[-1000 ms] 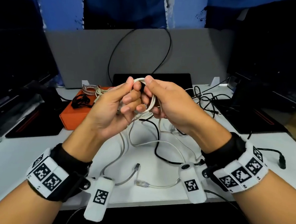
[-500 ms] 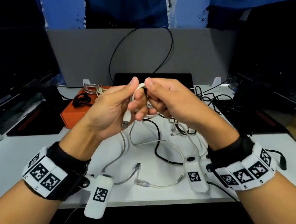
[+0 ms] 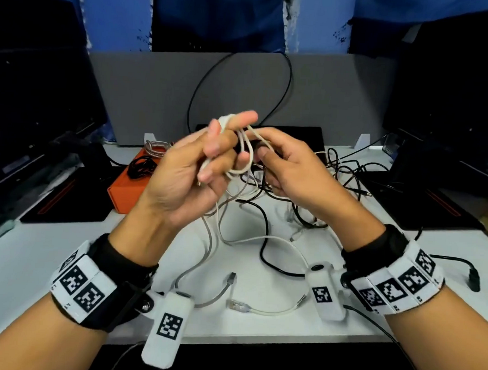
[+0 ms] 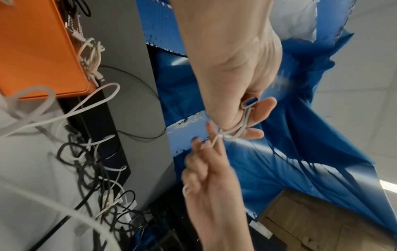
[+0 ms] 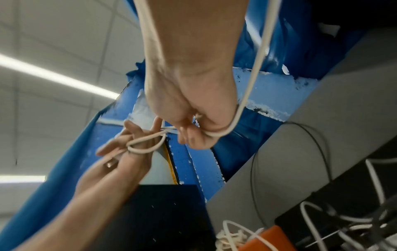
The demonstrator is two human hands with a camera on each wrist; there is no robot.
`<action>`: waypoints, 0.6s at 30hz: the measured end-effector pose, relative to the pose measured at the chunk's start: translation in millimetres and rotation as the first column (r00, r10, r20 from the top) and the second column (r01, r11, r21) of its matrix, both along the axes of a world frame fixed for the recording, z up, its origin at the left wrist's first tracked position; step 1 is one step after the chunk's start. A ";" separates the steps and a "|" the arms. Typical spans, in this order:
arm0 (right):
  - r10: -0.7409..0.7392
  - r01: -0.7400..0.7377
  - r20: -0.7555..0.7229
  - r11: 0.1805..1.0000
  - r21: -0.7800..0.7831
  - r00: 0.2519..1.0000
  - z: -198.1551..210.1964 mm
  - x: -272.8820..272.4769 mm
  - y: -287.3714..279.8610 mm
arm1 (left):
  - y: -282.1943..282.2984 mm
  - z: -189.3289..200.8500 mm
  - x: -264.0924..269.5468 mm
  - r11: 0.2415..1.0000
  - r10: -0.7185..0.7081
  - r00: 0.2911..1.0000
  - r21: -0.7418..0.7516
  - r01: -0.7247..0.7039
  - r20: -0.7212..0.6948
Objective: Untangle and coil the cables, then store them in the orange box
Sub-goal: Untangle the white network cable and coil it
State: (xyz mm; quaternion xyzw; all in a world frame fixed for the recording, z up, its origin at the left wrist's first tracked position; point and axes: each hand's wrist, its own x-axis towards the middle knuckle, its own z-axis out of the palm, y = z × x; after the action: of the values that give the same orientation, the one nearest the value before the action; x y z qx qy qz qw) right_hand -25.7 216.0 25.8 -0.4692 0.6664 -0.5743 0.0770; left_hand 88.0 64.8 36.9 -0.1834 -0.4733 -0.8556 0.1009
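Observation:
I hold a white cable (image 3: 246, 156) up over the desk with both hands. Its loops lie round the half-straightened fingers of my left hand (image 3: 210, 160), and its USB plug (image 4: 250, 102) is pinned against that palm. My right hand (image 3: 283, 164) pinches the strand just right of the loops. In the right wrist view the strand runs from my right hand (image 5: 193, 130) to the loops (image 5: 146, 146) on the left. The rest hangs into the tangle of black and white cables (image 3: 263, 228) on the desk. The orange box (image 3: 120, 195) stands at the left rear.
A black coil (image 3: 142, 166) and a braided coil (image 3: 157, 146) lie on the orange box. A short network cable (image 3: 259, 310) lies near the front edge and a black plug (image 3: 472, 279) at the right. Dark devices flank the desk; a grey partition (image 3: 157, 95) closes the back.
My left fingers have opened out and the white cable now loops round them. The right hand has drawn a little to the right, pulling the strand.

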 end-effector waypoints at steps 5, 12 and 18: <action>0.066 0.163 -0.428 0.863 0.478 0.902 -6.4 12.8 -3.9 | -3.9 -7.1 -7.6 0.944 0.320 0.946 -0.074 -0.323 -0.041; 0.143 0.357 -0.690 0.771 0.527 0.710 19.3 28.6 14.0 | -16.1 -16.8 -9.8 0.099 0.467 0.788 -0.862 -0.497 -0.400; -0.041 0.237 -0.539 0.924 0.299 0.841 35.9 10.9 33.2 | -6.0 -5.3 2.9 0.493 0.302 0.953 -0.853 -0.173 -0.019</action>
State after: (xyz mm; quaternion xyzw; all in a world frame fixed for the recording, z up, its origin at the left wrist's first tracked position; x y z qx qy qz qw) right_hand -14.8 249.1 61.8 -0.5352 0.7870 -0.2995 -0.0664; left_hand 90.9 58.8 31.6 -0.0846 -0.8542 -0.5060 0.0845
